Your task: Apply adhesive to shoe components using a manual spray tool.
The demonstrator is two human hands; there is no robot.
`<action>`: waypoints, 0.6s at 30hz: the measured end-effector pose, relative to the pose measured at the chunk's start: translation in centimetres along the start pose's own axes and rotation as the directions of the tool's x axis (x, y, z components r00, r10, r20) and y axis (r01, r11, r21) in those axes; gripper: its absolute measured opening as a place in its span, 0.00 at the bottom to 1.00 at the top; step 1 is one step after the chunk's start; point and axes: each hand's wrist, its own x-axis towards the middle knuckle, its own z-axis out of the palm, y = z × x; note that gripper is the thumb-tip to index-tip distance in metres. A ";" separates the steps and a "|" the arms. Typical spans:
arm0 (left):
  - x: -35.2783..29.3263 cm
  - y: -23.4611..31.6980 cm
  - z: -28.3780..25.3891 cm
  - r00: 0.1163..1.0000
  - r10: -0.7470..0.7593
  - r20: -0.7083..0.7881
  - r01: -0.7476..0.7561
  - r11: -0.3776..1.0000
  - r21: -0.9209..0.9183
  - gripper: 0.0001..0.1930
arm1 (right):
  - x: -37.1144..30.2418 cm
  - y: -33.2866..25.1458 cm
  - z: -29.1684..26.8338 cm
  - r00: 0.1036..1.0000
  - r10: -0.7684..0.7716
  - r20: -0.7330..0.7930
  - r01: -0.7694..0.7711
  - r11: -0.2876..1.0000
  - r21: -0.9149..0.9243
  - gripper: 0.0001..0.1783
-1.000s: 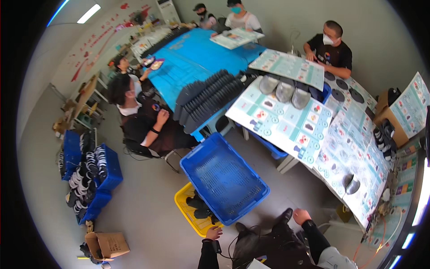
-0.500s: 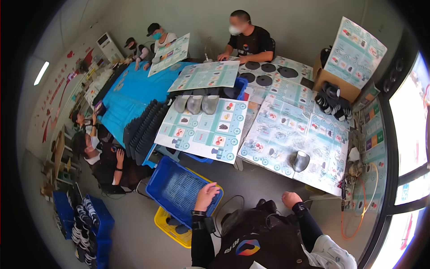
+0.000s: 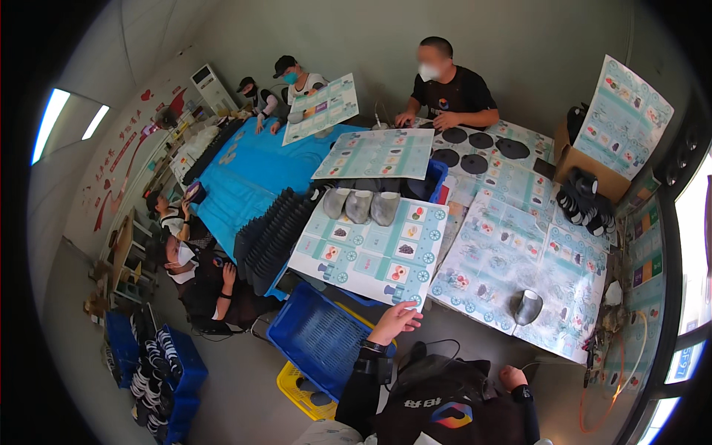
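Observation:
My left hand (image 3: 397, 323) reaches forward with its fingers out and nothing held. Its fingertips are at the near edge of a printed board (image 3: 356, 252); whether they touch it I cannot tell. Toward the far edge of that board stand three grey, rounded cup-like pieces (image 3: 359, 207). My right hand (image 3: 512, 377) is low beside my body, fingers curled in, with nothing visible in it. Beyond it, one more grey cup-like piece (image 3: 528, 308) sits near the front of a table covered in printed sheets (image 3: 486, 259).
A blue basket (image 3: 315, 334) rests tilted over a yellow basket (image 3: 297, 397) on the left. Dark stacked pieces (image 3: 271, 237) line a blue-covered table (image 3: 252, 170). Across from me sits a co-worker (image 3: 452, 93); others are farther left. A cardboard box (image 3: 593, 163) stands at right.
My left hand has moved from over the blue basket forward to the near edge of the printed board. My right hand is lower, nearer my body. The whole view has shifted.

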 end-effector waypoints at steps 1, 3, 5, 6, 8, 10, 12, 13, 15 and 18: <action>0.5 0.5 -0.2 0.999 -0.041 0.030 0.040 0.999 0.011 0.21 | 0.4 -0.6 0.1 1.000 0.001 -0.029 -0.002 1.000 -0.004 0.20; 1.1 1.4 -0.4 0.992 -0.056 0.115 0.046 0.995 0.090 0.20 | 1.7 -1.5 -0.2 0.998 -0.003 -0.066 0.002 1.000 -0.008 0.20; 1.4 2.8 -0.3 0.975 -0.082 0.206 0.050 0.987 0.156 0.19 | 1.8 -2.1 -0.9 0.994 -0.028 -0.108 0.039 0.995 0.097 0.17; 1.7 3.5 -0.6 0.974 -0.078 0.213 0.044 0.986 0.160 0.19 | 1.9 -2.5 -1.2 0.993 -0.024 -0.116 0.036 0.994 0.100 0.17; 1.9 4.5 -1.1 0.957 -0.058 0.283 -0.012 0.971 0.239 0.19 | 1.9 -2.7 -1.4 0.985 -0.029 -0.173 0.061 0.981 0.184 0.15; 3.0 5.4 -0.9 0.948 -0.023 0.318 -0.055 0.971 0.234 0.18 | 1.3 -1.9 -1.5 0.982 0.008 -0.187 0.026 0.983 0.180 0.15; 4.2 6.6 0.1 0.929 -0.007 0.369 -0.053 0.987 0.151 0.18 | 0.7 0.5 -0.4 0.975 0.043 -0.217 -0.004 0.985 0.173 0.15; 4.9 6.4 0.3 0.928 0.022 0.371 -0.085 0.984 0.154 0.18 | -0.2 0.7 -0.2 0.971 0.077 -0.226 -0.033 0.981 0.190 0.16; 5.5 7.1 1.3 0.922 0.025 0.387 -0.114 0.972 0.207 0.17 | -1.6 1.3 0.2 0.967 0.104 -0.233 -0.054 0.977 0.208 0.17; 5.9 7.0 1.8 0.918 0.037 0.395 -0.141 0.961 0.239 0.17 | -1.8 5.4 3.8 0.967 0.256 -0.006 -0.252 0.956 0.150 0.20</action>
